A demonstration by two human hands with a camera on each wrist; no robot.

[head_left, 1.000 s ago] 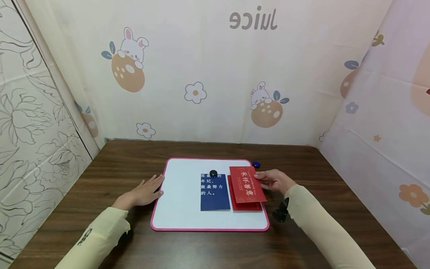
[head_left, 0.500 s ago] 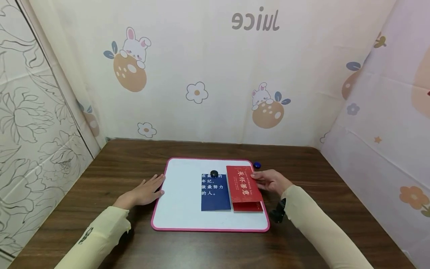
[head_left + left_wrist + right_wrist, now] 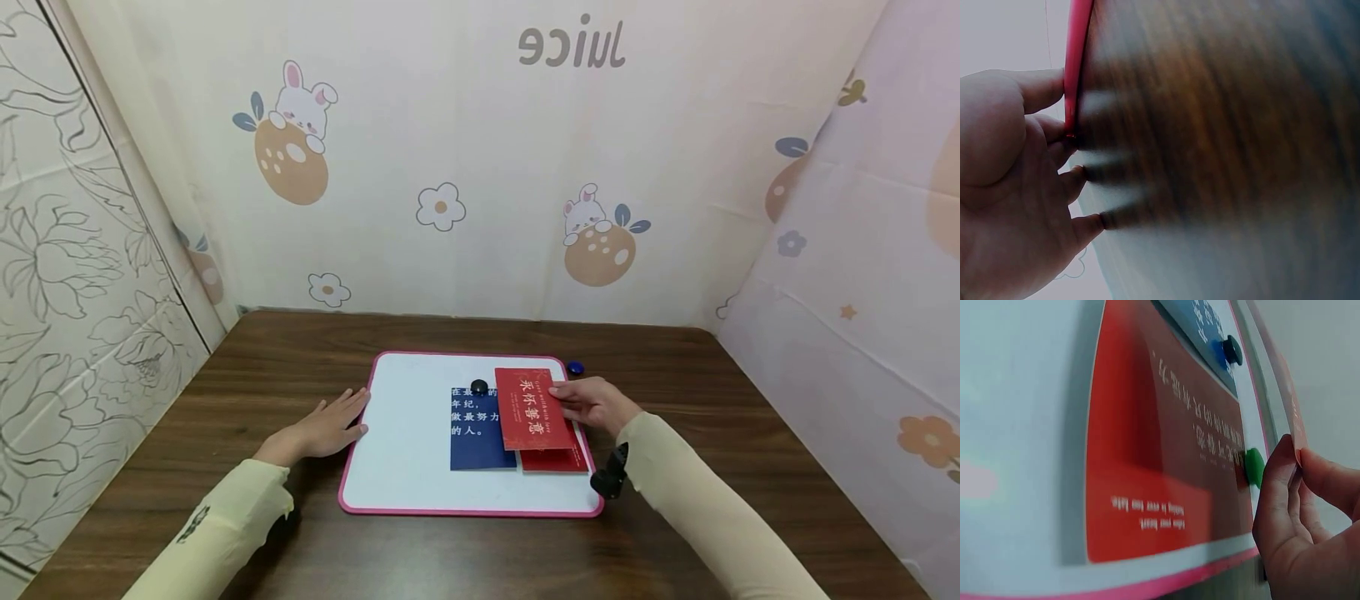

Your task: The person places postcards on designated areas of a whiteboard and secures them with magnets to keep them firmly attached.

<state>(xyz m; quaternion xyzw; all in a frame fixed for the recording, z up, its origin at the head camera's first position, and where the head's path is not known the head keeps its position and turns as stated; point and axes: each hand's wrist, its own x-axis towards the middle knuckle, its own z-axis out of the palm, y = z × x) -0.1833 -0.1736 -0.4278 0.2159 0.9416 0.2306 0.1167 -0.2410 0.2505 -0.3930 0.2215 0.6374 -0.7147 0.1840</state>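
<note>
My right hand (image 3: 596, 404) pinches a red card (image 3: 531, 410) with white lettering by its right edge, between thumb and fingers. The card is held up over the whiteboard (image 3: 401, 450), overlapping a second red card (image 3: 555, 462) and part of a blue card (image 3: 480, 454) in the head view. A black round magnet (image 3: 479, 387) sits at the top of the blue card. In the right wrist view, a green magnet (image 3: 1253, 467) is at the upper edge of the second red card; the held card hides it from the head camera. My left hand (image 3: 318, 429) touches the board's left edge, fingers extended.
A dark blue magnet (image 3: 575, 367) lies on the brown wooden table (image 3: 480, 554), just off the board's top right corner. Behind the table hangs a patterned curtain (image 3: 495, 267), with more patterned cloth on both sides. The whiteboard has a pink frame (image 3: 1076, 56).
My right hand has carried the held red card leftward, so it now covers part of the blue card and uncovers the lower right of the second red card. The left hand stays put.
</note>
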